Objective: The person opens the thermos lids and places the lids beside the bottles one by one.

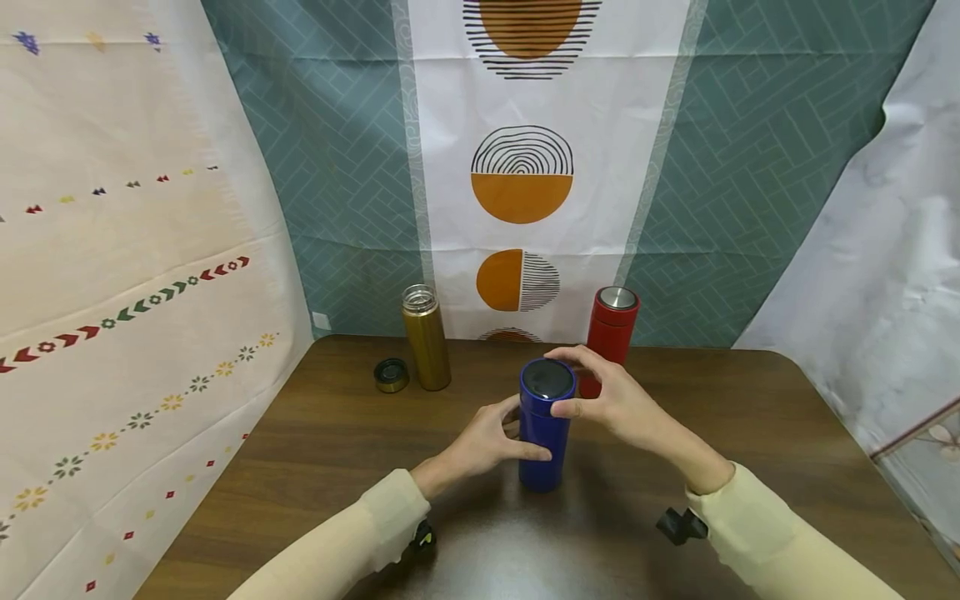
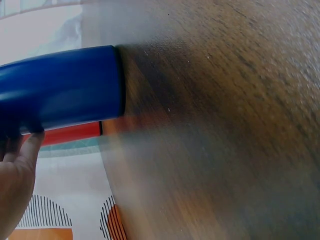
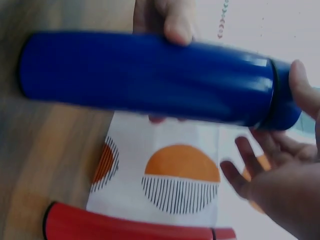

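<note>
A blue vacuum flask (image 1: 542,450) stands on the table with its dark-topped lid (image 1: 547,380) on. My left hand (image 1: 486,440) grips the body from the left, its thumb across the front; in the left wrist view only part of that hand (image 2: 19,182) shows. From the right, my right hand (image 1: 618,400) holds the lid between thumb and fingers. The right wrist view shows the thumb against the lid (image 3: 286,97), which sits above a dark seam, while several fingers of the right hand (image 3: 285,175) are spread below it.
Behind my right hand stands a red flask (image 1: 615,321) with a silver top. An uncapped gold flask (image 1: 427,346) is at the back left, its cap (image 1: 392,375) beside it on the brown table (image 1: 300,467). Patterned cloths (image 1: 345,167) hang around the table.
</note>
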Motion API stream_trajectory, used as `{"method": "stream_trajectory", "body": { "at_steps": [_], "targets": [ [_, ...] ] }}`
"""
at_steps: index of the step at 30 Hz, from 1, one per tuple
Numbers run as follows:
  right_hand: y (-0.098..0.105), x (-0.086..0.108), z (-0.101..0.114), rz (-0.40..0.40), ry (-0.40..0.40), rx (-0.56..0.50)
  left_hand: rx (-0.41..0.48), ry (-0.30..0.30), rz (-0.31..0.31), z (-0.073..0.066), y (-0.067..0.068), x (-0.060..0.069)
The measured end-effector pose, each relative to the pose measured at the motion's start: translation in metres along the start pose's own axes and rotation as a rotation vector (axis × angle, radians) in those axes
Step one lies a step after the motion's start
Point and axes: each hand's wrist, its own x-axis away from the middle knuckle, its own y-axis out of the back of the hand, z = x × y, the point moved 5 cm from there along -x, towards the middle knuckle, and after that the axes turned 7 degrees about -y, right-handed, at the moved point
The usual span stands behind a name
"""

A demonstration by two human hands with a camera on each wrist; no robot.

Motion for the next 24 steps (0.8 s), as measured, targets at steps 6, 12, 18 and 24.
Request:
{"method": "stream_trajectory", "body": {
  "at_steps": [6, 12, 18, 24],
  "targets": [
    [0.005, -0.006, -0.006, 0.147, 0.006, -0.059, 0.002, 0.004, -0.008, 0.0, 0.0, 0.0],
    [-0.002, 0.005, -0.008, 0.094, -0.102, -0.105, 0.002, 0.004, -0.012, 0.0, -0.001, 0.0],
    [-0.017, 0.013, -0.003, -0.12, -0.145, -0.05, 0.029, -0.005, -0.011, 0.0, -0.001, 0.001],
    [-0.017, 0.011, 0.0, -0.177, -0.114, -0.024, 0.019, 0.002, -0.006, 0.001, -0.001, 0.0]
  ]
}}
